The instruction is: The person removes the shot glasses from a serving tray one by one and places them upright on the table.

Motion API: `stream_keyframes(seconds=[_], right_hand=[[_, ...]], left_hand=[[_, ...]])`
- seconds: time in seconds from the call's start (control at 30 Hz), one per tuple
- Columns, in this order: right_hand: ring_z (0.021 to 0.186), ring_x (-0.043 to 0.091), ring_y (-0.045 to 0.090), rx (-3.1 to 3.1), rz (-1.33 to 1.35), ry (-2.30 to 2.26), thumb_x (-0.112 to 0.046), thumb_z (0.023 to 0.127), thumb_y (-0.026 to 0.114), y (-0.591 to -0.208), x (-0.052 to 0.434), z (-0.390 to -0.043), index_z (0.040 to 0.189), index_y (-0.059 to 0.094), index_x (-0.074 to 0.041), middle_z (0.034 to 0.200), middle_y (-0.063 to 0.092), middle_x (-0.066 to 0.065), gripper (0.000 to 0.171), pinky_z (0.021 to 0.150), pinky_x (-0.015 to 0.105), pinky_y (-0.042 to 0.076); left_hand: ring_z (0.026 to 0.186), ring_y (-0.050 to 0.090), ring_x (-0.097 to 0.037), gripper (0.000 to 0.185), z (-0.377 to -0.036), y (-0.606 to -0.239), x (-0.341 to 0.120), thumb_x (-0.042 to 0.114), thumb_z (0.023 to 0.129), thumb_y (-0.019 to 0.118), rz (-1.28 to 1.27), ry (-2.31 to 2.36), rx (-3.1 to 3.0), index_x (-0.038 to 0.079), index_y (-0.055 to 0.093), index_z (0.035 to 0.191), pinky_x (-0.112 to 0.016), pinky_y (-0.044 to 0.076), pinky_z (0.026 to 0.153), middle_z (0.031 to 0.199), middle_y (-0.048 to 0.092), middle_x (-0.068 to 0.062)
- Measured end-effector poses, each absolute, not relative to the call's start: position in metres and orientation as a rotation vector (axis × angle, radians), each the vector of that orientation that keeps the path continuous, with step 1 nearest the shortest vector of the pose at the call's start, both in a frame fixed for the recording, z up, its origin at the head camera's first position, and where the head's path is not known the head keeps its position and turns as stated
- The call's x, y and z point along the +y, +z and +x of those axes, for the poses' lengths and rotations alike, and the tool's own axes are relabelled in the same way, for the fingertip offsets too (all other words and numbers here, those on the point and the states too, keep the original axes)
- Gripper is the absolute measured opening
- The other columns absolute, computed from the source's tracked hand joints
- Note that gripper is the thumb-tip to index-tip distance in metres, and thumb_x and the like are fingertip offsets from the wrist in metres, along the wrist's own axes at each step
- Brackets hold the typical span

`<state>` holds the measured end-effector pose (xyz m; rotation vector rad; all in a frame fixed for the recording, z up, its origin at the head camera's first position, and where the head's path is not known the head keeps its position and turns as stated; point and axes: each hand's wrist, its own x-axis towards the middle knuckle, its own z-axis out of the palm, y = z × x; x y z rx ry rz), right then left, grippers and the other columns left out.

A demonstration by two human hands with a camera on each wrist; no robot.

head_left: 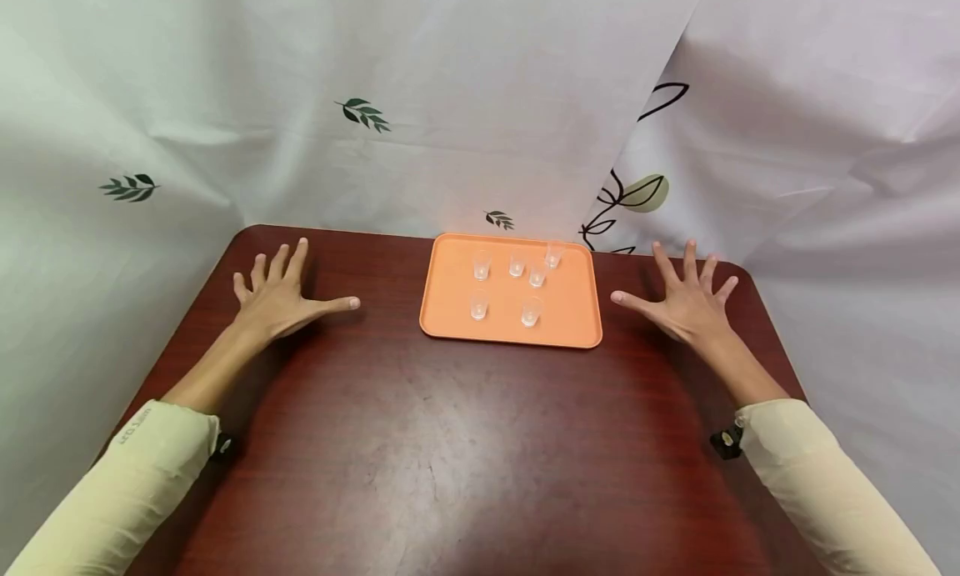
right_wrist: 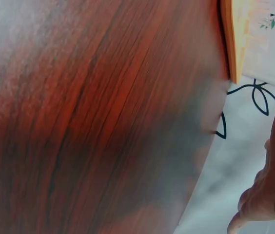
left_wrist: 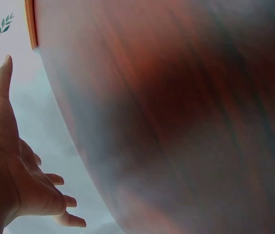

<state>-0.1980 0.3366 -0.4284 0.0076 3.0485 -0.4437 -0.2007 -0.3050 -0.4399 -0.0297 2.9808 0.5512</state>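
An orange tray (head_left: 450, 326) lies at the far middle of the table, with several small clear cups (head_left: 531, 312) on it. Two of these cups stand close together toward the tray's back right. To the left of the tray, my left hand (head_left: 273, 303) is spread wide, thumb pointing toward the tray, and holds nothing. On the other side, my right hand (head_left: 692, 308) has its fingers splayed too, its thumb close to the tray's right edge. The wrist views show the left hand (left_wrist: 15, 170) and right hand (right_wrist: 274, 180) with nothing in them, and only an edge of the tray.
The dark red wooden table (head_left: 450, 443) has a glossy top. White cloth (head_left: 465, 101) with leaf prints hangs behind its back edge and along both sides. A small black device (head_left: 726, 443) sits at the right sleeve cuff, another (head_left: 223, 445) at the left.
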Motion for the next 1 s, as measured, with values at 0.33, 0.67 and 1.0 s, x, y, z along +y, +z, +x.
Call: stream_keyframes(seconds=[0.33, 0.67, 1.0], right_hand=[[0.169, 0.066, 0.009, 3.013, 0.008, -0.516, -0.091, 0.094, 0.061, -0.424, 0.333, -0.193, 0.184, 0.001, -0.031, 0.188, -0.005, 0.028, 0.123, 0.124, 0.095, 0.029], [0.161, 0.064, 0.035, 3.011, -0.024, -0.588, -0.091, 0.095, 0.061, -0.430, 0.319, -0.181, 0.184, 0.006, -0.035, 0.187, 0.019, 0.024, 0.119, 0.111, 0.096, 0.041], [0.164, 0.057, 0.035, 3.014, -0.044, -0.644, -0.089, 0.095, 0.063, -0.436, 0.308, -0.175, 0.184, 0.014, -0.032, 0.184, 0.027, 0.025, 0.116, 0.116, 0.094, 0.040]], left_hand=[[0.157, 0.027, -0.067, 0.148, -0.206, -0.438, -0.289, 0.090, 0.077, 0.083, 0.040, 0.686, 3.004, 0.025, 0.003, 0.184, -0.089, 0.028, 0.116, 0.184, 0.015, -0.032], [0.161, 0.025, -0.063, 0.145, -0.206, -0.436, -0.272, 0.085, 0.079, 0.086, 0.067, 0.796, 2.868, 0.025, 0.007, 0.184, -0.088, 0.038, 0.122, 0.178, 0.022, -0.034], [0.167, 0.022, -0.055, 0.143, -0.211, -0.438, -0.251, 0.085, 0.079, 0.087, 0.098, 0.862, 2.819, 0.027, 0.011, 0.184, -0.086, 0.040, 0.125, 0.180, 0.022, -0.029]])
